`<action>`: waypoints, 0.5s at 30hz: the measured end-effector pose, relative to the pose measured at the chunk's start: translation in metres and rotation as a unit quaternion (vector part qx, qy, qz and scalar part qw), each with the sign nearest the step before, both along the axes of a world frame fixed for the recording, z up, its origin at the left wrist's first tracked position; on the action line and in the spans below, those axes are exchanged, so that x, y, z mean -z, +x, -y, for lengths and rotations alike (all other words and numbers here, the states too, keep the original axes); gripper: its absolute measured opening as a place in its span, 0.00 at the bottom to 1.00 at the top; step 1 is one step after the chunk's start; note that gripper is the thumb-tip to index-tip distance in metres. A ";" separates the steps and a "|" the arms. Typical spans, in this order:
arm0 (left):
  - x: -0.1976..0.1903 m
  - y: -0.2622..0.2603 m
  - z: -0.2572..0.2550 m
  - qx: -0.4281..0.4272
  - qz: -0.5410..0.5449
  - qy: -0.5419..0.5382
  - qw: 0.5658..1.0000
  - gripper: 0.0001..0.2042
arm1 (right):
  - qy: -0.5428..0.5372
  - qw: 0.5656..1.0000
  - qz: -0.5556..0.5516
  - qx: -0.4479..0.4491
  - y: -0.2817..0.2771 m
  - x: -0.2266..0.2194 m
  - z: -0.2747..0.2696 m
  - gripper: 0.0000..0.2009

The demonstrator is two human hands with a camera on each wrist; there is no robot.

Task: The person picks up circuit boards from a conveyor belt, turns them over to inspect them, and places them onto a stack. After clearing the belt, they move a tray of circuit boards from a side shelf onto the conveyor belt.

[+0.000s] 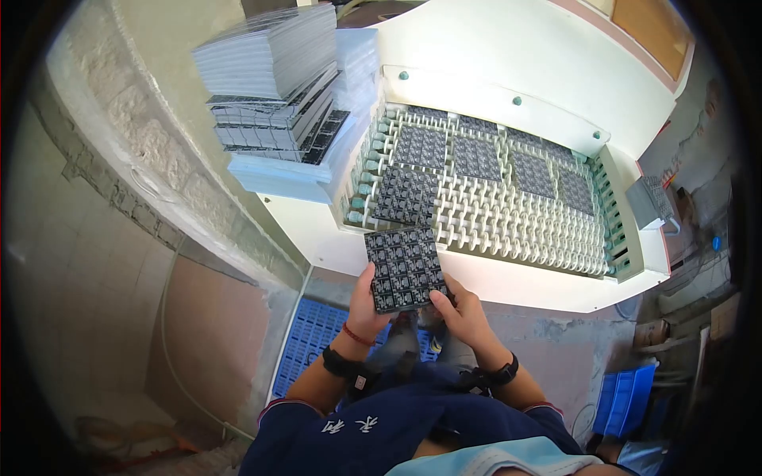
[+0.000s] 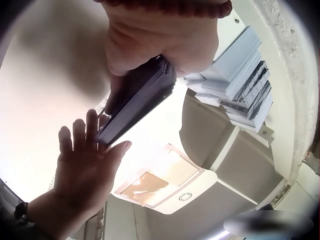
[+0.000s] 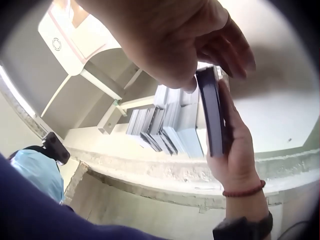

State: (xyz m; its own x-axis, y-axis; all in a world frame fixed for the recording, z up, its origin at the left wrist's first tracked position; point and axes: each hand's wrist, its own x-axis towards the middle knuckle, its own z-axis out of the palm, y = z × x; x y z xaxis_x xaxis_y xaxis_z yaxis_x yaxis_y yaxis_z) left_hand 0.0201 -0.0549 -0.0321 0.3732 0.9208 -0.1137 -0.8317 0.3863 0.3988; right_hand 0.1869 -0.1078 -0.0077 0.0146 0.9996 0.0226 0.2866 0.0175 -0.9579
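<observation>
Sitting at the near left edge of the roller conveyor point(image 1: 520, 226) was one stack of dark panels point(image 1: 406, 271). Left hand point(image 1: 368, 301) gripped its left side; right hand point(image 1: 464, 315) touched the near right corner with its thumb, fingers straight. Handling (judged): stiff thin boards, light singly, heavier together; patterned faces probably scratch easily, layers apt to slide. Best hold: opposite edges, both sides kept squared. Counts: one held stack, several layers, exact number not resolvable. Panels on the rollers point(image 1: 405, 194): one near left, four in the row beyond, others at the far side partly hidden, uncounted. Left of conveyor: one tall pile of boards point(image 1: 274, 79) on light-blue sheets point(image 1: 278, 181); layers too fine to count.
</observation>
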 end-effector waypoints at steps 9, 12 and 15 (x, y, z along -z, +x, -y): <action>0.005 -0.013 0.004 -0.028 -0.067 0.025 0.997 0.18 | -0.158 0.982 -0.103 0.004 0.036 -0.012 -0.018 0.08; 0.006 -0.022 0.004 -0.030 -0.062 0.034 0.997 0.18 | -0.103 0.971 -0.205 0.073 0.063 -0.009 -0.034 0.08; 0.005 -0.036 0.003 0.003 -0.009 0.039 0.999 0.18 | -0.044 0.978 -0.106 0.177 0.093 -0.016 -0.060 0.08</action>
State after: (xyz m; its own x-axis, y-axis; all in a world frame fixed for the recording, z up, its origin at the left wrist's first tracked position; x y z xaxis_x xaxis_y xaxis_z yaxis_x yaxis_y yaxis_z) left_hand -0.0155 -0.0578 -0.0373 0.3764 0.9252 -0.0490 -0.8226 0.3581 0.4417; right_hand 0.2796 -0.0475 0.0085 0.3541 0.9294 -0.1038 0.0549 -0.1314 -0.9898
